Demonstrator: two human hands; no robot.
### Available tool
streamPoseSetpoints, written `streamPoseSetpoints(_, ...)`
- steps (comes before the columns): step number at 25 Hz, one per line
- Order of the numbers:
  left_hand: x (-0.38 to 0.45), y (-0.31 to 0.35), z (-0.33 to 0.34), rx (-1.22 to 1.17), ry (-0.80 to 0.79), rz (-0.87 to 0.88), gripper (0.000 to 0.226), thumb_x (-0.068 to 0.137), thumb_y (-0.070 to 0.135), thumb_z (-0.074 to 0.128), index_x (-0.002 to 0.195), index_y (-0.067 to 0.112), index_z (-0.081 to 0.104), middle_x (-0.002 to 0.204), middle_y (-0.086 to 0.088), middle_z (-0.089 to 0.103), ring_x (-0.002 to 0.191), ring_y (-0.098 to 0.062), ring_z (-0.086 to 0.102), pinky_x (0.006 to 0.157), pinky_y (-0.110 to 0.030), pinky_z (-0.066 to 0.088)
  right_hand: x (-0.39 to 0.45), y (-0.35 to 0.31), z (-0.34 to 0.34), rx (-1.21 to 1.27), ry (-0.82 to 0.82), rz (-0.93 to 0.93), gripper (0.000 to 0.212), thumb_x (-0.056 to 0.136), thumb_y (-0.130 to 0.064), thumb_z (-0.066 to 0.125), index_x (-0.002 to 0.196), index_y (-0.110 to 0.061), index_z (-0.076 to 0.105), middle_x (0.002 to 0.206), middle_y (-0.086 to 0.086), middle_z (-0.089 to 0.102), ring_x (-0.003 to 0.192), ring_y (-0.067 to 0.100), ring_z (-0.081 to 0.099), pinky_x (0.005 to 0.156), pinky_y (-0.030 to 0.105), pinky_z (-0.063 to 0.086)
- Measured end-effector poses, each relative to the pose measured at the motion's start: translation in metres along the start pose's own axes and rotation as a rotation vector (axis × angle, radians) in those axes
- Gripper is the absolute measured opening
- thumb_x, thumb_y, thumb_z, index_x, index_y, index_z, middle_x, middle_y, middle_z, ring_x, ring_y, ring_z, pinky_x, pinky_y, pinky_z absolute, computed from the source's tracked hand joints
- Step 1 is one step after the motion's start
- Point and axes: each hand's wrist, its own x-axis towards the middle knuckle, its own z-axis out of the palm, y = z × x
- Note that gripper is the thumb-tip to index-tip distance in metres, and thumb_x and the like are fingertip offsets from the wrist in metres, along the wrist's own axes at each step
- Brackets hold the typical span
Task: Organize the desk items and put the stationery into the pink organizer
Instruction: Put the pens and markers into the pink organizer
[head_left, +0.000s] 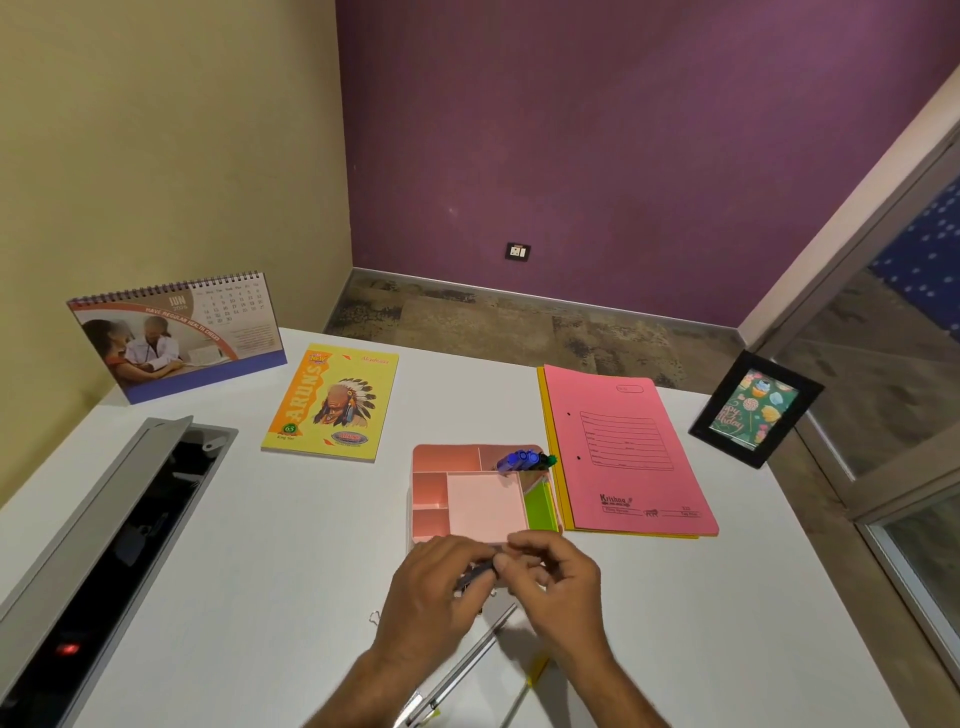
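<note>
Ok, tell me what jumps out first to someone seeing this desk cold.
First, the two hands meeting at the near edge: the left hand and right hand pinch a small dark item together, just in front of the pink organizer. Markers stand in the organizer's far right corner. Next come the pink file folder to its right and the yellow notebook to the far left.

Both hands meet just in front of the pink organizer (470, 499) on the white desk (260, 545). The left hand (434, 597) pinches a small dark object against the right hand (558, 587). Pens (524, 461) fill the organizer's far corner; a pink folder (623, 452) lies beside it.
</note>
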Motion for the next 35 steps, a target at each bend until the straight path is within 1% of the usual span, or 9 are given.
streamPoseSetpoints(3,0.024,0.016,-0.009,-0.234,0.112,-0.199,0.021,0.079,0.018,0.079,0.093,0.026,0.065,0.086,0.016,0.067,0.078,-0.002,0.065,0.067,-0.009,0.049,0.004,0.01,-0.005,0.094,0.153,0.225,0.009,0.081,-0.009,0.077,0.087,-0.014,0.073,0.079,0.007,0.073,0.068,0.021,0.071,0.06,0.036,0.059)
streamPoseSetpoints(6,0.061,0.019,-0.022,-0.267,0.276,-0.247,0.032,0.077,0.011,0.081,0.097,0.028,0.062,0.086,0.014,0.069,0.077,-0.004,0.066,0.069,-0.008,0.05,0.003,0.044,-0.009,-0.27,0.131,0.431,0.008,0.078,-0.021,0.077,0.074,-0.023,0.071,0.071,-0.003,0.072,0.067,0.016,0.069,0.071,0.042,0.06)
streamPoseSetpoints(8,0.084,0.01,-0.028,-0.217,0.317,-0.243,0.029,0.078,0.013,0.08,0.098,0.026,0.063,0.086,0.014,0.069,0.079,-0.002,0.066,0.071,-0.012,0.052,-0.002,0.057,-0.005,-0.452,0.034,0.486,0.012,0.074,-0.031,0.079,0.078,-0.025,0.068,0.077,-0.007,0.071,0.073,0.011,0.067,0.076,0.035,0.057)
streamPoseSetpoints(13,0.109,-0.026,-0.027,0.044,0.237,-0.231,0.01,0.087,0.023,0.071,0.095,0.02,0.065,0.088,0.007,0.071,0.077,-0.01,0.069,0.065,-0.03,0.057,0.0,0.068,0.013,-0.657,-0.035,0.514,0.03,0.074,-0.044,0.073,0.093,-0.025,0.06,0.089,-0.008,0.064,0.077,0.008,0.057,0.056,0.013,0.035)
streamPoseSetpoints(17,0.106,-0.047,-0.019,0.211,0.159,-0.278,0.011,0.088,0.031,0.069,0.093,0.022,0.067,0.084,0.005,0.072,0.071,-0.017,0.067,0.059,-0.03,0.053,0.007,0.074,0.02,-0.701,-0.052,0.551,0.022,0.073,-0.026,0.071,0.093,-0.021,0.063,0.091,-0.008,0.064,0.082,0.01,0.057,0.053,0.012,0.031)
streamPoseSetpoints(20,0.102,-0.05,-0.02,0.21,0.247,-0.215,0.01,0.086,0.023,0.073,0.095,0.018,0.072,0.086,0.004,0.074,0.07,-0.017,0.067,0.06,-0.028,0.054,0.01,0.073,0.02,-0.691,-0.043,0.602,0.016,0.071,-0.016,0.068,0.086,-0.019,0.063,0.081,-0.01,0.061,0.076,0.009,0.055,0.049,0.011,0.029)
streamPoseSetpoints(25,0.103,-0.049,-0.024,0.225,0.359,-0.013,0.017,0.088,0.018,0.067,0.101,0.01,0.075,0.09,0.0,0.074,0.08,-0.015,0.066,0.069,-0.027,0.054,0.016,0.07,0.022,-0.706,-0.061,0.68,0.014,0.068,-0.022,0.069,0.078,-0.012,0.07,0.07,-0.001,0.069,0.067,0.011,0.066,0.056,0.019,0.049)
streamPoseSetpoints(29,0.105,-0.059,-0.023,0.341,0.281,-0.054,0.02,0.087,0.02,0.069,0.104,0.013,0.075,0.086,0.0,0.073,0.078,-0.021,0.064,0.069,-0.032,0.052,0.017,0.072,0.024,-0.673,-0.051,0.707,0.015,0.063,-0.024,0.07,0.071,-0.012,0.067,0.063,0.0,0.069,0.058,0.013,0.068,0.061,0.028,0.06)
streamPoseSetpoints(35,0.108,-0.061,-0.018,0.583,-0.067,-0.222,0.018,0.089,0.035,0.066,0.103,0.028,0.075,0.09,0.001,0.075,0.085,-0.027,0.063,0.078,-0.041,0.045,0.015,0.064,0.025,-0.628,-0.004,0.715,0.017,0.061,-0.023,0.072,0.073,-0.015,0.062,0.066,-0.003,0.066,0.061,0.012,0.065,0.055,0.022,0.053)
